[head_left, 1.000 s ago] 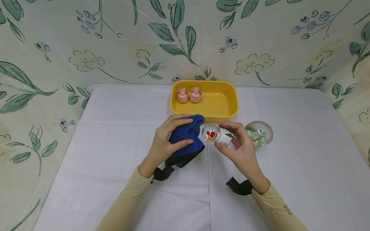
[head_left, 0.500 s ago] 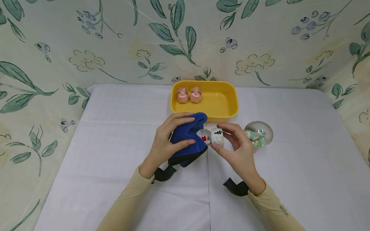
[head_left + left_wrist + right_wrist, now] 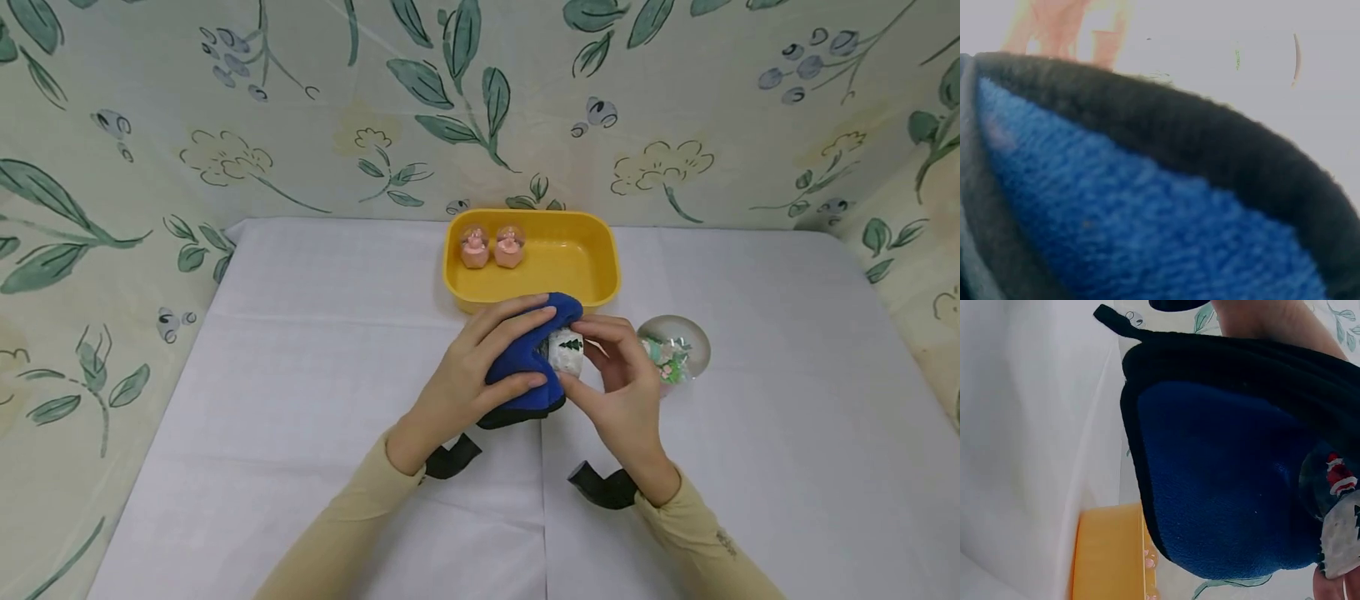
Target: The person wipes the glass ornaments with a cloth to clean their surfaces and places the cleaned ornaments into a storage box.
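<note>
In the head view my left hand [image 3: 480, 367] grips a folded blue cloth [image 3: 525, 358] with black edging. The cloth is wrapped about the glass ball of a small snow globe, whose white base [image 3: 566, 352] with a green tree sticks out to the right. Fingers and thumb of my right hand [image 3: 618, 375] pinch that base. The right wrist view shows a red-and-white Santa figure [image 3: 1339, 475] inside the globe, against the cloth [image 3: 1222, 481]. Blue fabric [image 3: 1147, 212] fills most of the left wrist view.
Behind the hands stands a yellow tray [image 3: 585, 267] holding two small pink snow globes [image 3: 474, 248], side by side at its left. A larger snow globe [image 3: 675, 348] with green and pink decoration lies on the white tablecloth [image 3: 787, 400], just right of my right hand.
My left hand has moved right with the cloth, which now covers the globe's glass ball. My right hand has shifted slightly left, with the base still pinched.
</note>
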Demonstrator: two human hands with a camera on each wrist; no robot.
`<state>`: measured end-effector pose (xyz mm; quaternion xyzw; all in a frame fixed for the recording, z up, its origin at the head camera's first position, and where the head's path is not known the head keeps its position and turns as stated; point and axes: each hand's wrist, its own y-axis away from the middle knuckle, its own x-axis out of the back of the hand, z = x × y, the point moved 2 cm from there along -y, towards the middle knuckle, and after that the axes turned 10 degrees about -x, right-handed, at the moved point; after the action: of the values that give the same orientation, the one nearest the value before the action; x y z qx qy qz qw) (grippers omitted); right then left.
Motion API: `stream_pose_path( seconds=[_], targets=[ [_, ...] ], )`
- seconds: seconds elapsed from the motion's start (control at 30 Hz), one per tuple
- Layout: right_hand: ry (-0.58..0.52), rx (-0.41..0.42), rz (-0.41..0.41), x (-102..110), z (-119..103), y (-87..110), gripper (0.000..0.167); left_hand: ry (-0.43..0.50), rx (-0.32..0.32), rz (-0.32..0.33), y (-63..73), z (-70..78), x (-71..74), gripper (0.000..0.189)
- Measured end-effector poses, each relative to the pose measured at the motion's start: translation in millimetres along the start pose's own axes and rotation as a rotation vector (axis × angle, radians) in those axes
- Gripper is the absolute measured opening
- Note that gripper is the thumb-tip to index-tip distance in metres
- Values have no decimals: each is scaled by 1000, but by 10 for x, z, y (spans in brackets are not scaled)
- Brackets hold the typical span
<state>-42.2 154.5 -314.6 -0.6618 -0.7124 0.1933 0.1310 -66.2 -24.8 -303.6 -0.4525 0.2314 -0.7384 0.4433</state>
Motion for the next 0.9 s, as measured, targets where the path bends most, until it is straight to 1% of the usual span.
stream_pose_path(
  seconds=[0.07, 0.2, 0.3, 0.43, 0.53, 0.73, 0.8, 0.9],
  targets=[
    [-7, 13, 25, -4, -6, 2, 48, -2, 9, -22, -14, 23, -15, 59],
    [-11, 41, 56, -16, -11, 1, 51, 16, 33, -21, -38, 65, -25, 58],
    [-20, 60, 60, -25, -10, -3, 53, 9, 46, -14, -50, 84, -30, 54],
    [-29, 88, 65, -31, -12, -9, 54, -16, 46, -27, -61, 96, -34, 51],
    [-35, 104, 70, -30, -13, -16, 54, -10, 49, -37, -67, 98, -33, 51],
    [-47, 127, 80, -21, -11, -21, 55, 32, 112, -61, -63, 86, -11, 56],
    [-50, 132, 81, -22, -9, -21, 55, 22, 123, -62, -62, 81, 7, 57],
    [-52, 137, 78, -28, -8, -24, 54, -21, 131, -51, -65, 74, 34, 58]
  ],
)
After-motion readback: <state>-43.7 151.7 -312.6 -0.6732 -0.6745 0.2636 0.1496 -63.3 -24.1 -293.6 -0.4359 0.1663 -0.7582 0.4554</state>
